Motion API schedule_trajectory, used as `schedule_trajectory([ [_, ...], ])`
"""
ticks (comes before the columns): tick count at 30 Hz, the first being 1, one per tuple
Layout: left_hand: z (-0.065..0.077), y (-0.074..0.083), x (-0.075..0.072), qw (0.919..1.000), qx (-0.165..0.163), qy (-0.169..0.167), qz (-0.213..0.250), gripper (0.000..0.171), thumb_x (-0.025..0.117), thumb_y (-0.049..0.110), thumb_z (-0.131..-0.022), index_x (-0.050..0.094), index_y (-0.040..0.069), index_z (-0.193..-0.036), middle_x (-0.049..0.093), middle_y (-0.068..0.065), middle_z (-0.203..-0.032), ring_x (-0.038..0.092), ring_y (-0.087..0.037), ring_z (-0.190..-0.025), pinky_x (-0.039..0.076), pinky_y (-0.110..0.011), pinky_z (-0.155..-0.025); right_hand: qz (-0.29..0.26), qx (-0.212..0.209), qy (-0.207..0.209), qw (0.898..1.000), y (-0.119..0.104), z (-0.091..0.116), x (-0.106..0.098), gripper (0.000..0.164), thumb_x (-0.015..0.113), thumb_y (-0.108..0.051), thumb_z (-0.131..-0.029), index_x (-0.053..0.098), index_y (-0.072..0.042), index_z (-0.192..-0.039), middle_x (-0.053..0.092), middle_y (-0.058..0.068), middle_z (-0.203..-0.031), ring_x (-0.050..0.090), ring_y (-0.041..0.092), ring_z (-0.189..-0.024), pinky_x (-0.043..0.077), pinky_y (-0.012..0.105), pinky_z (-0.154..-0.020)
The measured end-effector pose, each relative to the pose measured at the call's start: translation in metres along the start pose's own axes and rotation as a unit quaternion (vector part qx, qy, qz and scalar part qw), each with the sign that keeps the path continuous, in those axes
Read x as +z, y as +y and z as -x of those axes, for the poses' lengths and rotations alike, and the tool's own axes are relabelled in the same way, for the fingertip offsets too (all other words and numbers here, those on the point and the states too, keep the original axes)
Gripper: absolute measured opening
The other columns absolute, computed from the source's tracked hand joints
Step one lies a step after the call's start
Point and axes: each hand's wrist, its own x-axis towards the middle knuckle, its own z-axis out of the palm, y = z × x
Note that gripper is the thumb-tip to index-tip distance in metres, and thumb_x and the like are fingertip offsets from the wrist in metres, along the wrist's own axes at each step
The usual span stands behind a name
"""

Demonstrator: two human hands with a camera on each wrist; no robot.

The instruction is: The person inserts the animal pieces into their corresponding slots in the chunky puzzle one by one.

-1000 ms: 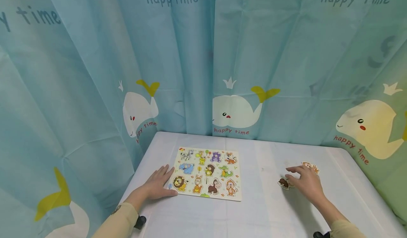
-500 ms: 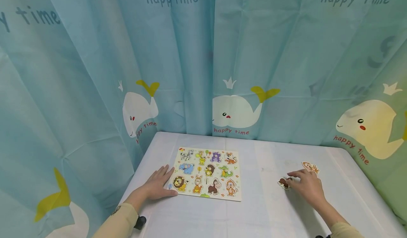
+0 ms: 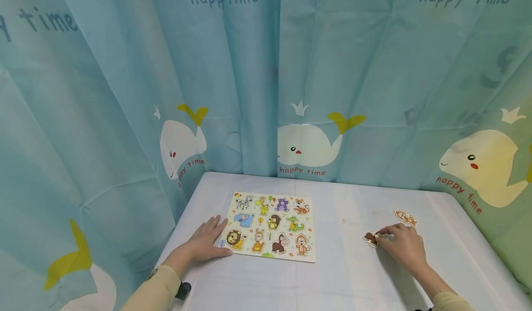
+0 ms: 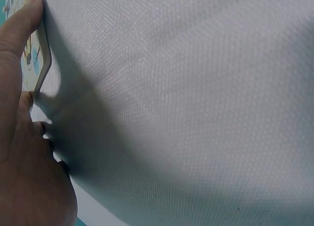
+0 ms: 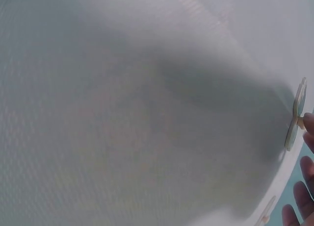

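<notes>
A small brown animal puzzle piece (image 3: 370, 239) with a pale cut-out edge lies on the right side of the table. My right hand (image 3: 404, 246) pinches it near its right end; in the right wrist view the fingertips are at the knob (image 5: 300, 122) on the piece. My left hand (image 3: 205, 241) rests with extended fingers along the left edge of the animal puzzle board (image 3: 311, 237). In the left wrist view, the left thumb (image 4: 27, 20) lies over the board's edge.
An orange-brown monkey puzzle piece (image 3: 406, 218) lies just beyond the right hand. Several animal pictures fill the board in rows. The white-covered table (image 3: 328, 278) meets a blue curtain (image 3: 257, 94) with whale prints at its far side.
My right hand has come down and back a little, and its fingertips have closed on the brown piece's knob. The monkey piece is now uncovered. My left hand and the board stay put.
</notes>
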Motion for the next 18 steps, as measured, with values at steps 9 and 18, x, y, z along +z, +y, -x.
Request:
schedule_trajectory([
  [9,0.0010,0.0012,-0.0010,1.0000,0.000,0.001,0.002,0.107,0.076,0.061,-0.083,0.029,0.008,-0.162,0.016,-0.021,-0.168,0.011,-0.042,-0.155,0.011,-0.057,-0.125,0.000,0.006,-0.002,1.000,0.0021,-0.0003,0.0039,0.016,0.080,-0.028,-0.086,0.078,-0.013,-0.088,0.067,0.022,-0.106,0.055,0.045,-0.096,0.045,0.065,-0.071],
  [18,0.0002,0.0007,-0.0012,1.0000,0.006,-0.005,0.005,0.106,0.075,0.061,-0.084,0.027,0.007,-0.162,0.015,-0.022,-0.168,0.010,-0.043,-0.154,0.010,-0.057,-0.125,-0.003,0.022,-0.006,1.000,0.0002,-0.0007,0.0051,0.015,0.079,-0.028,-0.087,0.078,-0.013,-0.088,0.067,0.019,-0.104,0.055,0.042,-0.095,0.044,0.063,-0.073],
])
